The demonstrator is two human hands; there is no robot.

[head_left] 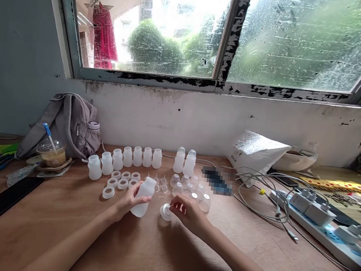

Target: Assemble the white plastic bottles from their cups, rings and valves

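Over the table (pixel 140 257) near me, the left hand (pixel 130 201) is holding a tilted bottle (pixel 144 194) in a curled grip, and the right hand (pixel 188 211) is pinching a teat-topped ring (pixel 165 213) just beside it

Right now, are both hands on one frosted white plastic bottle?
No; the left hand holds that bottle, the right hand a translucent round plastic piece.

At my left I note a grey backpack (pixel 67 118), a lidded drink cup (pixel 54 156) and a flat black object (pixel 3 200); at my right, a power strip (pixel 330 234) bearing white chargers (pixel 320 213).
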